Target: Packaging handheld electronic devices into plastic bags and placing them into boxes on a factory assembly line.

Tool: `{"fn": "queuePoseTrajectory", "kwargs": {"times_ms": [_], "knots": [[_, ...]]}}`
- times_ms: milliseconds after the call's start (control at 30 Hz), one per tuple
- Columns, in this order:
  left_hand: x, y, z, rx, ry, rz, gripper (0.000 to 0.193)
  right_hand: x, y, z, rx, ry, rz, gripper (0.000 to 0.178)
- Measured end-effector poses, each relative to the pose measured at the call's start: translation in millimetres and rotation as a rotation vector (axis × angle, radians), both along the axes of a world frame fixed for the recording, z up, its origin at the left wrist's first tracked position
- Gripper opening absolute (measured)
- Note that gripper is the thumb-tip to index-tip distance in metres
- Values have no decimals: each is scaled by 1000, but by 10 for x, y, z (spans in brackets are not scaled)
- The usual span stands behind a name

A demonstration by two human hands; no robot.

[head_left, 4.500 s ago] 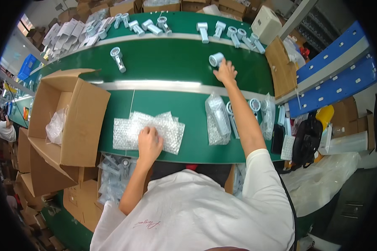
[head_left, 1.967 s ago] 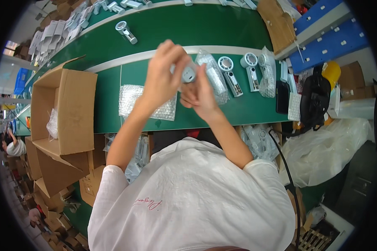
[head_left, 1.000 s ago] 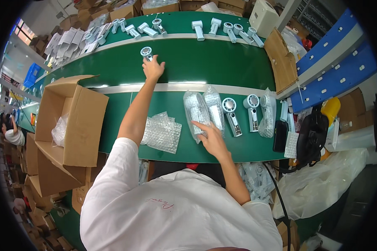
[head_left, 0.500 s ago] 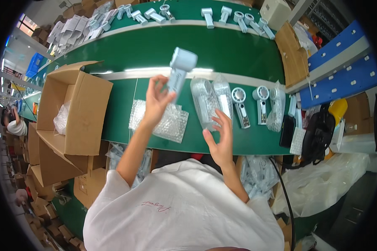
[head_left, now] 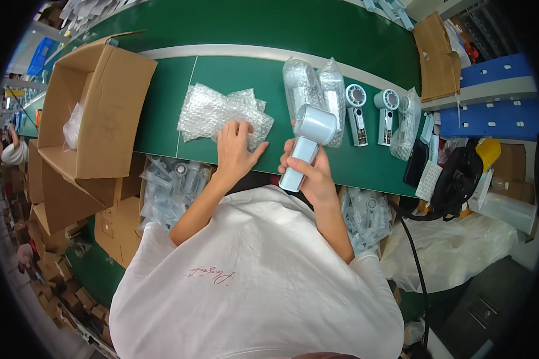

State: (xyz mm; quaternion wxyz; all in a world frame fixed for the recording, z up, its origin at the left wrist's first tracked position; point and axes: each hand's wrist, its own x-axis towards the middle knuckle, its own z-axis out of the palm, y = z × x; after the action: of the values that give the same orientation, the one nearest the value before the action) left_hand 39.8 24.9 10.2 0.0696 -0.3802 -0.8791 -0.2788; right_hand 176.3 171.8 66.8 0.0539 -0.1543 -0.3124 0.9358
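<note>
Over the green bench's (head_left: pixel 167 113) near edge, in the head view, the right hand (head_left: pixel 319 179) wraps the handle of a pale-blue handheld fan (head_left: pixel 315 127), round head pointing away. Apart from it, the left hand (head_left: pixel 235 151) lays bent fingers on bubble-wrap pouches (head_left: pixel 211 115); whether they pinch one, I cannot tell.

Right hand (head_left: pixel 318 178) grips a pale blue fan (head_left: pixel 316 127) by its handle; left hand (head_left: pixel 233 149) touches the bubble wrap (head_left: pixel 212 113).
The fan tilts, head up and to the right, over the near edge of the table (head_left: pixel 159 107); the left hand's fingers bend onto the wrap near that same edge, whether pinching it is unclear. Toward the table's right end stand two wrapped fans (head_left: pixel 301 81), two bare fans (head_left: pixel 357 119) and another wrapped one (head_left: pixel 405 125), side by side. An open carton (head_left: pixel 121 119) sits at the left end.
</note>
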Motion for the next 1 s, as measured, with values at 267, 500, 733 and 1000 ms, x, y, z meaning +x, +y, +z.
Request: {"fn": "queuePoseTrajectory", "kwargs": {"times_ms": [267,500,733,1000], "knots": [[23,-51,43,-5,-5,-52,22,122,7,-171,264,-144,-114,72],[-78,-161,200,28,-128,-59,23,124,70,-171,370,-93,-78,65],[-500,-176,356,53,-48,-44,12,-134,-42,-80,405,-74,-114,54],[-758,-108,129,151,-621,-12,3,-589,-35,-475,1359,29,-147,52]]}}
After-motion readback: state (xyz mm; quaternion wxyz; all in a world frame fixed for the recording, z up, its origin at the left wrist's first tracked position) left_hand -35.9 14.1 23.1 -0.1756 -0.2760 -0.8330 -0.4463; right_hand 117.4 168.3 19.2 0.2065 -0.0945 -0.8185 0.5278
